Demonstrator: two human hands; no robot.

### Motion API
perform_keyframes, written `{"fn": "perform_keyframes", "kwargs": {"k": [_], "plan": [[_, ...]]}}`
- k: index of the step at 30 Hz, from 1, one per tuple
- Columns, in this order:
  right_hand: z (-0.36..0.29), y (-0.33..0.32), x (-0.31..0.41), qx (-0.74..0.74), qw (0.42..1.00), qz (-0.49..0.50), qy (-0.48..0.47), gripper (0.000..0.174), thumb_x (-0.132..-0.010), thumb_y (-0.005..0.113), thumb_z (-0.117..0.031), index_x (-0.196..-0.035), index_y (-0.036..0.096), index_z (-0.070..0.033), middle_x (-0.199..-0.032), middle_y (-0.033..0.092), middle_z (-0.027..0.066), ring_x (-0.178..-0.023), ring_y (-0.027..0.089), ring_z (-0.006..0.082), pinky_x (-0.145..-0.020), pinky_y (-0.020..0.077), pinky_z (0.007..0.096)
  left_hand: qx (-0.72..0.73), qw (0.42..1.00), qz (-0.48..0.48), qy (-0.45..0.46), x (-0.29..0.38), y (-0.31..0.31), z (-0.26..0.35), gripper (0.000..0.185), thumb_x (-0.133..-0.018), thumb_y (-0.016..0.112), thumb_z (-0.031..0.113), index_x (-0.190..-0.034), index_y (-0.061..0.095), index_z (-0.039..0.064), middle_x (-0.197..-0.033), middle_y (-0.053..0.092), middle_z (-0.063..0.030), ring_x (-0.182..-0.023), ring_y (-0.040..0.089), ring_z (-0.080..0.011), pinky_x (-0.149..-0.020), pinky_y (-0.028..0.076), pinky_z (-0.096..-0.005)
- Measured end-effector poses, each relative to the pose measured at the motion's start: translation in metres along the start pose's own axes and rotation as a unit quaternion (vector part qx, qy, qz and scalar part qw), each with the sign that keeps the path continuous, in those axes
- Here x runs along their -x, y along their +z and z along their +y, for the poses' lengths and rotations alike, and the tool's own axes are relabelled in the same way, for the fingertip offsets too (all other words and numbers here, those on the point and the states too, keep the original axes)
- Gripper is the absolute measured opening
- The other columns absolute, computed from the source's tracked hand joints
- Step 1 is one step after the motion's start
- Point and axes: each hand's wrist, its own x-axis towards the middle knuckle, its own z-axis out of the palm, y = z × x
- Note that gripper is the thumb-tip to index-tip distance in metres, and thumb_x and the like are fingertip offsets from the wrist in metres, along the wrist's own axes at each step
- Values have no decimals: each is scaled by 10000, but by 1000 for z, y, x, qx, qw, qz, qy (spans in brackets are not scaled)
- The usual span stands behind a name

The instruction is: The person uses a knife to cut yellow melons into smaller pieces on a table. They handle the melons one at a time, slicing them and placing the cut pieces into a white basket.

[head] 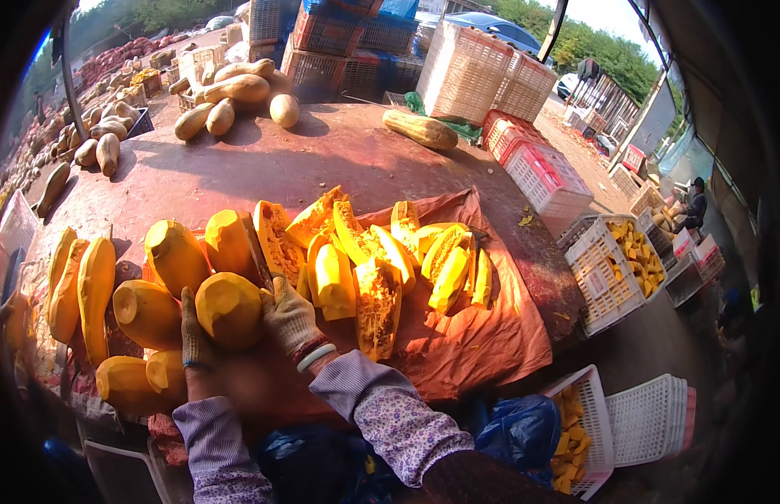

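Observation:
Both of my hands wear knitted gloves over a large red-topped table (289, 157). My left hand (196, 334) rests along the left side of a peeled squash piece (229, 310). My right hand (292, 315) is at that piece's right side, its fingers around the near end of a long knife (256, 251); how firmly it grips is partly hidden. More peeled squashes (176, 255) lie left of and behind the piece. Split squash pieces with stringy orange pulp (377, 302) lie to the right, partly on an orange cloth (491, 340). Long peeled pieces (96, 293) lie at the far left.
Unpeeled squashes (239, 89) lie at the table's far edge, another (421, 129) farther right. Plastic crates (547, 179) stand beyond the right edge. Crates of orange chunks stand at right (601, 277) and lower right (598, 409). A person (695, 205) sits in the right background.

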Motion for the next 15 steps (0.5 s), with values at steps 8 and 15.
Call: {"fn": "perform_keyframes", "kwargs": {"k": [8,15], "plan": [[-36,-54,77,-257,961,85,60,301,-1050,680,-148,-1329,632,-46,-1059,748,205,-972,763,372,-789,606,385,19,989,-135,51,41,-45,-19,622,-1112,493,573,-1402,612,36,-1313,696,-163,-1162,670,-279,-1029,559,-417],[-56,-142,110,-203,976,71,-22,333,-1042,677,-121,-1361,629,-36,-1063,739,200,-900,764,359,-759,603,391,-170,977,-34,127,151,44,-37,627,-1161,370,522,-1447,542,-9,-1363,663,-170,-1207,649,-250,-1084,530,-403]]}}
